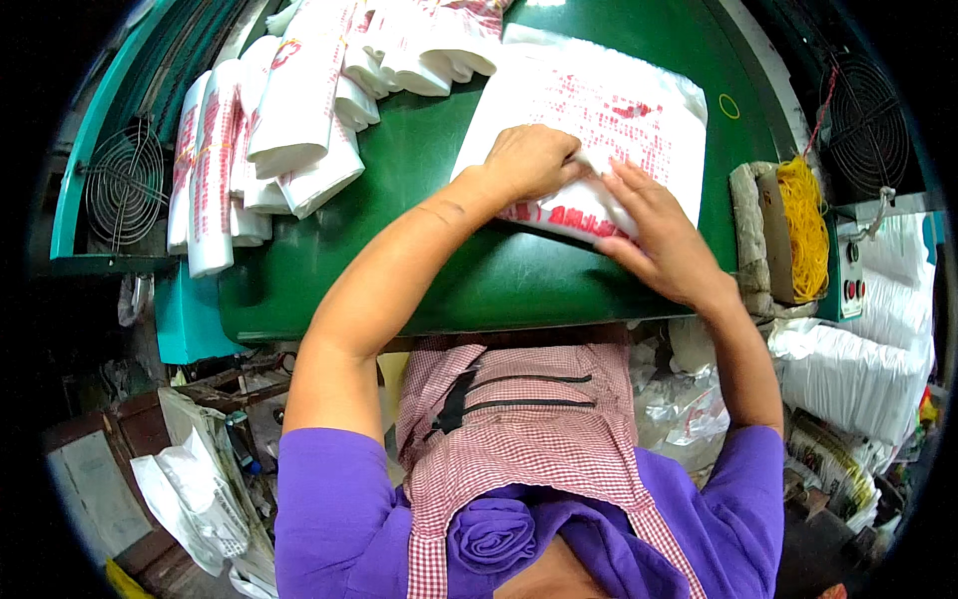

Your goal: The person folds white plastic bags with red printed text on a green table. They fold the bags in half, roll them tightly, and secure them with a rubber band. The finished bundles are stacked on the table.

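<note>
A flat stack of white plastic bags (619,105) with red print lies on the green tabletop. My left hand (534,160) is closed on the near part of the stack, its fingertips tucked under and partly hidden. Beside it, my right hand (654,235) rests on the bags' near right part with fingers stretched out and thumb apart, slightly smeared by motion. Between the two hands the plastic is creased and lifted a little.
Rolled white bags (299,100) with red print pile up at the table's left and far side. A yellow rubber band (729,106) lies at the far right. At the right edge stands a box of yellow rubber bands (801,230). Fan guards (125,187) flank the green table (419,260).
</note>
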{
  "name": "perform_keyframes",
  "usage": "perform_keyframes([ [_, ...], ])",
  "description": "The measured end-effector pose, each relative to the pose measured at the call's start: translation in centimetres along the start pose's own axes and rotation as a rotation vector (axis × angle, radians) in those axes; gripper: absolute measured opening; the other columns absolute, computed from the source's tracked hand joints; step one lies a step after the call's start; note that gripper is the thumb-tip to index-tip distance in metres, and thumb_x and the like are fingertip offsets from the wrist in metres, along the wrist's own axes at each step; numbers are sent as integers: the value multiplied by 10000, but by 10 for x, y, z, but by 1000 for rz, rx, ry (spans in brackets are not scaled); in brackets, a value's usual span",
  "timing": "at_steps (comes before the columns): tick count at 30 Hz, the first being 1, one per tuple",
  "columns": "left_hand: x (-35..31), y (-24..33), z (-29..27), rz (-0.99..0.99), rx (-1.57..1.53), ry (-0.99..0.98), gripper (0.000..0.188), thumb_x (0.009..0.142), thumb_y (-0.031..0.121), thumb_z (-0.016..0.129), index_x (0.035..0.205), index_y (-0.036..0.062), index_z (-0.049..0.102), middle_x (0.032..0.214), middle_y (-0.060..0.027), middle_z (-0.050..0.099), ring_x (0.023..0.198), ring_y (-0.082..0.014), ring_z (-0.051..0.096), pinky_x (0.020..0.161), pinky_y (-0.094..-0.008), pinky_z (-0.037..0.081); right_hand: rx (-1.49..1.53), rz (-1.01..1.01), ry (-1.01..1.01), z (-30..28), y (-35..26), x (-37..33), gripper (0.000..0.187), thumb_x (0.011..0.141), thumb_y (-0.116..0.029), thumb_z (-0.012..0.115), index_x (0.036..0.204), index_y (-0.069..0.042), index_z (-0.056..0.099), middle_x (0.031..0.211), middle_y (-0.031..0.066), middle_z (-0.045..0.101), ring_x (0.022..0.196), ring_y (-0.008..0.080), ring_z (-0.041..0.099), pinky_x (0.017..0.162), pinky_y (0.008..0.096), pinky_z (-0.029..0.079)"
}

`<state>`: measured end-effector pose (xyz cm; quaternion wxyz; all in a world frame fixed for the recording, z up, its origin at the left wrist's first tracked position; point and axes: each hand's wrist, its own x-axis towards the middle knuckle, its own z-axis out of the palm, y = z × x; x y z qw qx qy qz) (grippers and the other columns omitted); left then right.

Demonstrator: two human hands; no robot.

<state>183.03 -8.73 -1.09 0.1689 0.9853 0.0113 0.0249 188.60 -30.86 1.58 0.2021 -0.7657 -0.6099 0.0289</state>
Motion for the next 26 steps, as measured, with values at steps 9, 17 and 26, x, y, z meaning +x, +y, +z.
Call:
perform_keyframes([
  [9,-59,16,18,261,103,139,377,731,130,625,1095,44,576,1048,-147,600,984,-312,600,878,-395,476,234,11,185,25,-9,-25,484,773,-123,728,1208,-6,550,1390,225,429,1349,385,341,1083,453,323],
  [17,-41,0,-14,122,-100,-58,228,764,137,662,978,65,631,1049,-142,636,988,-340,606,760,-414,510,1940,680,598,33,25,-52,590,978,-422,433,1347,35,378,1293,232,517,1153,338,562,920,422,514],
  [26,-87,-10,-37,202,-127,-415,385,717,291,755,1015,62,674,1497,-144,316,1401,-399,221,1048,-580,272,458,-166,-45,32,51,-63,681,807,-80,670,1429,-127,396,1399,177,464,1316,282,433,1115,428,294],
])
